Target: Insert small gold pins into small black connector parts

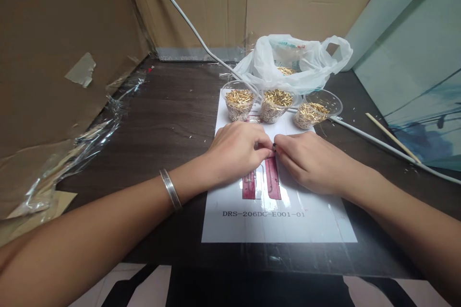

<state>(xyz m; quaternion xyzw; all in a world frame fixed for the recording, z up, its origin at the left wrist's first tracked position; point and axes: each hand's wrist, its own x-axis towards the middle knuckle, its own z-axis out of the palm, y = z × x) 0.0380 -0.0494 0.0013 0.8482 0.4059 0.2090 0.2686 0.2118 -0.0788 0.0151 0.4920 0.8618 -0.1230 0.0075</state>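
Observation:
Over a white printed sheet (230, 228), my left hand (239, 148) and my right hand (311, 160) meet almost fingertip to fingertip. Each is closed in a pinch. A tiny dark piece (274, 147) shows between the fingertips, against the right index finger; its kind is too small to make out. What the left fingers pinch is hidden. Under the hands the sheet bears a printed picture of red parts (272, 182). Just beyond stand three clear plastic cups, a left cup (239, 104), a middle cup (275, 104) and a right, tilted cup (312, 111), holding small gold-coloured metal pins.
Behind the cups lies an open white plastic bag (306, 69) with more gold pieces inside. A white cable (194, 31) crosses the dark table (173, 110) behind the cups. A thin wooden stick (392, 136) lies at right. Cardboard walls (201, 5) enclose the back and left.

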